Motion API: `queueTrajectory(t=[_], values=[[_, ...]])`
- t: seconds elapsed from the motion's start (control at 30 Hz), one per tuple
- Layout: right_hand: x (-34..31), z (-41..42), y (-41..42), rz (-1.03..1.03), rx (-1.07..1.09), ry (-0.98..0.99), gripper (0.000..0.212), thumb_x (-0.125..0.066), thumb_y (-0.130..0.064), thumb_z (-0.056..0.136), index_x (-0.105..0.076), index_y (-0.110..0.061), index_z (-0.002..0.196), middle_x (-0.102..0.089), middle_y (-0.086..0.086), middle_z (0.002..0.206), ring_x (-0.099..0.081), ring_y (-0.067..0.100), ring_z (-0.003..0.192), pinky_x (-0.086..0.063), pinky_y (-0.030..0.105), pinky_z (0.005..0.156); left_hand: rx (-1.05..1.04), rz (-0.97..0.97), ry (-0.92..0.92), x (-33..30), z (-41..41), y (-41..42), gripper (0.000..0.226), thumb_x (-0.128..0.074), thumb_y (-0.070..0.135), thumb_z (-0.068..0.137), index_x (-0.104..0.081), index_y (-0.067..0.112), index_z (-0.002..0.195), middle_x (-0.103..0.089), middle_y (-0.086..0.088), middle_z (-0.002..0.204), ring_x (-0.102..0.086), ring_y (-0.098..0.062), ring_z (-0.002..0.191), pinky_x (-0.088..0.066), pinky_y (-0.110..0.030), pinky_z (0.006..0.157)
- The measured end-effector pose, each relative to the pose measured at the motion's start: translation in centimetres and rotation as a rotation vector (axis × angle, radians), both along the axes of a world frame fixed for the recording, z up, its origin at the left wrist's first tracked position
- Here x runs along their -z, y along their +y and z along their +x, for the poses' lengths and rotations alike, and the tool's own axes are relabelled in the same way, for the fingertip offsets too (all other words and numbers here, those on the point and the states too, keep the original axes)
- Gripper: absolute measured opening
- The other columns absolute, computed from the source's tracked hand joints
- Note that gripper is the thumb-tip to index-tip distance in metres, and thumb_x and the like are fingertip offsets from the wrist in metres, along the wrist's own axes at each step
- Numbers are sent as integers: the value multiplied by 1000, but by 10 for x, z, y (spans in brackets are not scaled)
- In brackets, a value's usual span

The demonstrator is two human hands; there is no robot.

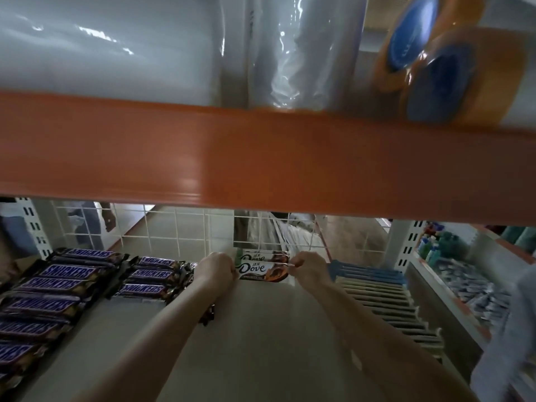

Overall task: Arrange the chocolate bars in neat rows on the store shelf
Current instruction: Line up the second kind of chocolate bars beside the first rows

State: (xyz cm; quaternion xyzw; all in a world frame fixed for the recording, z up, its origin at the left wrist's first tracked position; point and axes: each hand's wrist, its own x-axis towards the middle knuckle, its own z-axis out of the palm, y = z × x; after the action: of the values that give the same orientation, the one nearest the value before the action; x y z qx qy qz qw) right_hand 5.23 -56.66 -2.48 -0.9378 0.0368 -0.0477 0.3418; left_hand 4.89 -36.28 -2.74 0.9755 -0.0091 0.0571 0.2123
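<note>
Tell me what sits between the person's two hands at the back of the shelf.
In the head view, the front Dove bar spans between the left hand and right hand, each holding one end.

Brown-and-white Dove chocolate bar (262, 270) pinched at both ends by left hand (216, 269) and right hand (309, 266), at rear of pale shelf (261, 343). Purple-labelled Snickers bars (58, 288) in rows to left.

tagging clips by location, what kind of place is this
Most likely a shop aisle. Rows of Snickers bars lie on a retail shelf with an orange edge strip overhead. Both hands, left hand and right hand, hold Dove bars at the back.
</note>
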Motion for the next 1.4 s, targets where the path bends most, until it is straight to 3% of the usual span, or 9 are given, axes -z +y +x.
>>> queueTrajectory(t=[0.1, 0.2, 0.4, 0.5, 0.6, 0.67, 0.73, 0.97, 1.4], values=[[0, 3, 3, -50, -36, -7, 19, -63, -20, 88, -67, -8, 74, -65, 8, 86, -57, 16, 78, -45, 30, 73, -11, 17, 14, 1, 5, 1, 17, -59, 22, 86, -75, 16, 90, -68, -8, 101, -62, -26, 91, -48, -29, 74], [4, 9, 5, -132, -51, -46, 40, -60, -19, 90, -45, -23, 53, -56, 1, 77, -52, 14, 73, -38, 25, 65, -18, 31, 16, -1, 8, 2, 18, -58, 20, 87, -74, 17, 90, -68, -9, 102, -62, -27, 92, -50, -30, 76], [5, 15, 1, -171, -62, -60, 45, -57, -15, 90, -39, -20, 49, -47, -8, 66, -49, 16, 70, -30, 18, 53, -17, 55, 12, -1, 11, 0, 20, -54, 18, 86, -74, 15, 87, -69, -8, 98, -63, -27, 89, -51, -30, 74], [6, 18, 0, -178, -54, -51, 46, -56, -16, 90, -37, -23, 48, -53, -1, 75, -52, 18, 74, -33, 26, 58, -7, 64, 13, -2, 10, 0, 21, -53, 19, 88, -73, 14, 85, -68, -8, 94, -63, -25, 87, -49, -28, 71], [5, 17, 1, -141, -32, -39, 13, -58, -19, 89, -64, -18, 78, -64, 4, 96, -60, 20, 91, -39, 25, 70, -10, 74, 0, -2, 9, 1, 21, -53, 23, 88, -70, 15, 78, -68, -8, 91, -62, -25, 84, -46, -27, 67], [5, 14, 0, -118, -13, -29, 23, -60, -23, 89, -62, -12, 109, -65, 6, 110, -60, 20, 100, -41, 23, 74, -5, 85, -33, -1, 9, 1, 19, -54, 23, 88, -69, 15, 79, -68, -7, 92, -62, -25, 85, -47, -27, 68], [4, 10, 0, -95, -14, -24, 33, -61, -24, 89, -56, -11, 119, -62, 8, 115, -59, 21, 102, -42, 24, 75, 15, 96, -88, -1, 8, 3, 19, -54, 25, 88, -69, 14, 84, -67, -5, 95, -62, -23, 87, -49, -29, 74], [-4, -8, 6, -185, 30, -183, 35, -60, -16, 89, -55, -8, 122, -59, 12, 121, -59, 23, 107, -47, 28, 86, 97, 165, -285, -7, -5, -4, 26, -47, 26, 93, -61, 18, 115, -59, -2, 118, -54, -18, 110, -38, -29, 94], [3, -93, 10, -468, 16, -230, 40, -48, -30, 93, -48, -13, 129, -56, 6, 127, -55, 23, 113, -45, 38, 96, 384, 204, -128, -5, -73, -47, 56, -37, 43, 95, -33, 13, 141, -32, -5, 149, -27, -21, 138, -20, -37, 114]])
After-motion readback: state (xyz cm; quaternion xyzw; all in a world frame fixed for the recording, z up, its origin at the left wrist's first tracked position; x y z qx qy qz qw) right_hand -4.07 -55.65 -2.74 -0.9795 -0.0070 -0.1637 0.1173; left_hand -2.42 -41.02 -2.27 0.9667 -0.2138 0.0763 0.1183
